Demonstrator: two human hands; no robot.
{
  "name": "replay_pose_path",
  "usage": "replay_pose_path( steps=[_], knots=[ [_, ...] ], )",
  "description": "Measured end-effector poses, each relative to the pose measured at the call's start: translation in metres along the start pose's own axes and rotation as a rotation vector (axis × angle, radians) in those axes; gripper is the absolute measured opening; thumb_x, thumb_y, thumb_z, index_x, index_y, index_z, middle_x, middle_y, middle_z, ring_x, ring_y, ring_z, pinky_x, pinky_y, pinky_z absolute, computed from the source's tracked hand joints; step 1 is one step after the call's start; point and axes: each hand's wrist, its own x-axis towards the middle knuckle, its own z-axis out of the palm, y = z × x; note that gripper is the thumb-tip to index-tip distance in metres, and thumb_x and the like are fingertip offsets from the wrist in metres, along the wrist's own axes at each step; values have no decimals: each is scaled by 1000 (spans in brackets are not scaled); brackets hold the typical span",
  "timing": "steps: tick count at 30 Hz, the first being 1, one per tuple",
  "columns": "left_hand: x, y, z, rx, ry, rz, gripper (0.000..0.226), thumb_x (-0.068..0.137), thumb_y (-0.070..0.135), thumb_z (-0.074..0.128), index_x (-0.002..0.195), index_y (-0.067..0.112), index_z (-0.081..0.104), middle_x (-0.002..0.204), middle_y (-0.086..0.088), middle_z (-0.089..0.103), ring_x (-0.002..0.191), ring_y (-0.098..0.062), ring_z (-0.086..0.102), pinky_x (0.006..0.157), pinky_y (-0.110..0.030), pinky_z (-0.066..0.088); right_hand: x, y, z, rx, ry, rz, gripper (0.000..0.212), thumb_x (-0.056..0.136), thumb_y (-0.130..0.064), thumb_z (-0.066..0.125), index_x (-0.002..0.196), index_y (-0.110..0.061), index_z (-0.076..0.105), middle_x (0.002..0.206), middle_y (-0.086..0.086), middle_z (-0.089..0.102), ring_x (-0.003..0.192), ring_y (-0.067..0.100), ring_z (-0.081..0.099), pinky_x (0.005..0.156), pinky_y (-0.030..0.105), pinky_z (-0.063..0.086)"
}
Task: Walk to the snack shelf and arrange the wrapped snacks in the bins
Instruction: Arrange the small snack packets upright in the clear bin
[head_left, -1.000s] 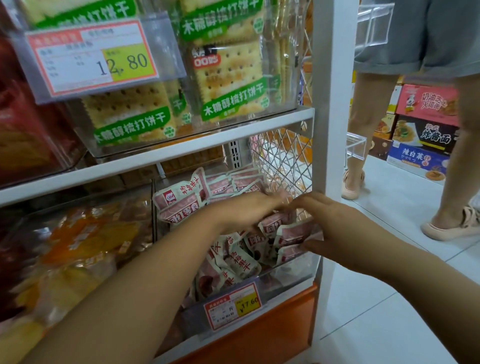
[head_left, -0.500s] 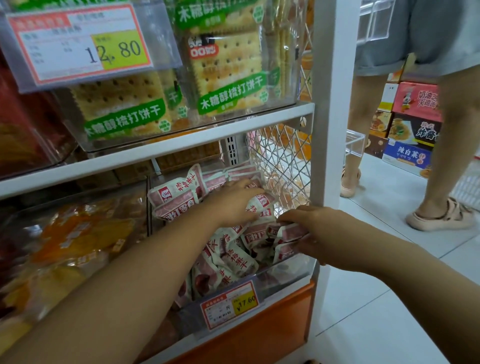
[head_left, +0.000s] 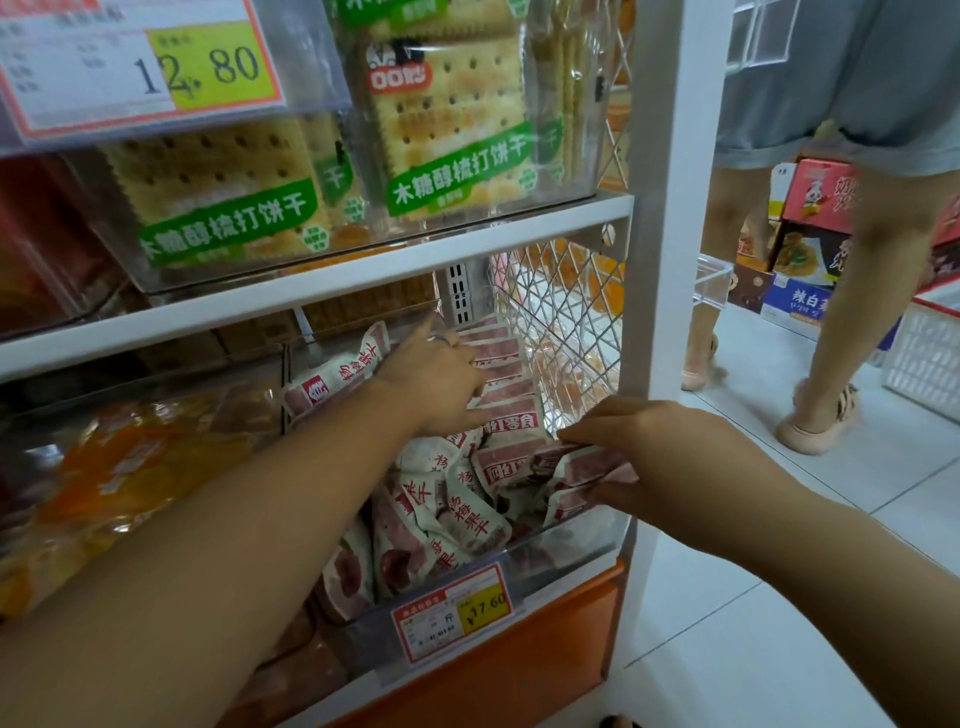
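A clear plastic bin (head_left: 566, 545) on the lower shelf holds several small pink-and-white wrapped snacks (head_left: 447, 514). My left hand (head_left: 441, 379) reaches deep into the bin, fingers stretched flat over a standing row of packets (head_left: 506, 384) at the back right. My right hand (head_left: 654, 452) is at the bin's front right corner and grips a small bunch of packets (head_left: 576, 467) between thumb and fingers. Loose packets lie jumbled in the front of the bin under my left forearm.
Above, a clear bin holds green-labelled cracker packs (head_left: 447, 130) behind a 12.80 price tag (head_left: 140, 67). A bin of orange snacks (head_left: 130, 478) sits to the left. A white shelf post (head_left: 660, 208) stands right. A person's legs (head_left: 852, 312) and stacked boxes (head_left: 810, 249) fill the aisle.
My left hand has moved from beside my right hand back and up into the bin onto the rear row. My right hand stayed at the front corner holding packets. The view came closer.
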Motion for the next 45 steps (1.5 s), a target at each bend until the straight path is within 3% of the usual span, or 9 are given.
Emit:
replay_pose_path(
  steps=[4, 7, 10, 13, 18, 25, 35, 43, 45],
  knots=[
    [3, 16, 1, -50, 114, 89, 22, 88, 30, 57, 106, 21, 66, 126, 0, 49, 121, -19, 44, 116, -47, 1, -1, -6, -1, -101, 35, -86, 44, 89, -37, 56, 132, -40, 46, 129, -19, 50, 114, 8, 44, 86, 21, 45],
    [5, 22, 8, -156, 109, 136, 32, 83, 7, 58, 112, 19, 64, 124, 1, 49, 118, -22, 44, 112, -39, 17, 0, -9, 0, -141, 28, -148, 40, 92, -35, 51, 132, -37, 48, 132, -18, 52, 125, 11, 32, 93, 22, 35],
    [4, 20, 15, -309, 95, 92, 22, 85, 13, 57, 103, 23, 65, 114, 3, 47, 110, -22, 42, 106, -39, 29, 2, -8, 2, -93, -13, -143, 42, 92, -29, 52, 133, -34, 46, 136, -12, 50, 132, 11, 33, 105, 26, 31],
    [1, 22, 13, -378, 41, 55, 18, 89, 34, 55, 103, 27, 65, 105, 5, 39, 112, -18, 39, 109, -39, 20, 2, -8, 6, -81, -69, -125, 51, 92, -23, 52, 139, -35, 34, 139, -12, 43, 127, 10, 39, 107, 26, 29],
    [-5, 24, 11, -454, -112, 32, 36, 81, 55, 59, 112, 37, 58, 118, 3, 37, 124, -19, 32, 113, -53, 10, 2, -7, 9, -80, -86, -115, 63, 88, -7, 50, 140, -36, 30, 138, -11, 44, 126, 12, 38, 108, 29, 28],
    [-4, 30, 8, -418, -251, -29, 48, 78, 54, 65, 118, 29, 61, 139, -1, 31, 139, -25, 13, 110, -63, -8, 3, -5, 11, -53, -79, -118, 62, 87, -6, 52, 137, -38, 33, 134, -12, 48, 123, 12, 42, 105, 27, 33],
    [-2, 40, -4, -394, -318, -46, 33, 91, 43, 50, 119, 30, 61, 136, -6, 36, 137, -29, 12, 107, -62, -13, 3, -2, 15, -17, -47, -144, 60, 88, -4, 52, 135, -38, 38, 125, -12, 53, 115, 10, 45, 99, 21, 32],
    [-8, 34, 2, -669, -1, -60, 7, 88, 35, 58, 83, 35, 63, 111, 12, 44, 123, -16, 35, 112, -59, 3, 2, 1, 11, 46, -26, -133, 59, 90, -5, 51, 137, -37, 37, 126, -10, 52, 113, 12, 46, 96, 25, 41],
    [-11, 34, 0, -644, 86, -61, 18, 85, 36, 62, 70, 36, 53, 103, 16, 42, 119, -13, 37, 112, -59, 2, 2, 2, 11, 40, -16, -129, 59, 89, -5, 51, 136, -37, 37, 124, -8, 53, 112, 13, 45, 95, 27, 42]
  ],
)
